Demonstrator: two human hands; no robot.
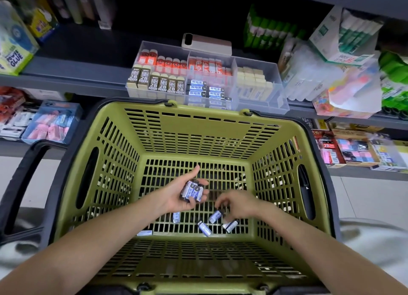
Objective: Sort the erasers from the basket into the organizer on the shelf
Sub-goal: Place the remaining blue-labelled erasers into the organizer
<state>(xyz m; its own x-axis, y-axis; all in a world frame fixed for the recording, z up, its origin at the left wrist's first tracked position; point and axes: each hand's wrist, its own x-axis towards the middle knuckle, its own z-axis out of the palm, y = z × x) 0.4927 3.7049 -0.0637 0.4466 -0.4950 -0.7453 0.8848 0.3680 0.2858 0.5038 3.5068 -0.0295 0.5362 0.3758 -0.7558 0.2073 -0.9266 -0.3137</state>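
Down on the slatted floor of the green basket (154, 122), toward its near edge, lie the last loose blue-sleeved erasers: one under the right fingertips (215, 216), one just beside it toward the right wall (230, 226), one nearer the front (204, 228), one below the left palm (176, 217) and one close to the near-left corner (144, 233). The left hand (176, 195) hovers palm-up above the floor, thumb raised, fingers cupped round a bundle of gathered erasers (192, 190) of the same kind. The right hand (238, 204) is turned palm-down, wrist bent, its fingers pinching down on the eraser beneath them; whether that one is already lifted clear of the slats I cannot tell, as the fingers blur there. Both forearms reach in over the near rim, well apart at the elbows and converging at mid-floor. By my reading the step in hand is collecting, not yet placing. Next would come passing the pinched eraser into the cupped left palm, clearing the remaining four, then carrying the bundle up over the far rim to the clear organizer (260, 69) at the shelf's front edge, where matching blue-sleeved erasers (206, 91) fill the front middle compartment, between the 2B erasers (163, 85) and the cream ones (254, 82).
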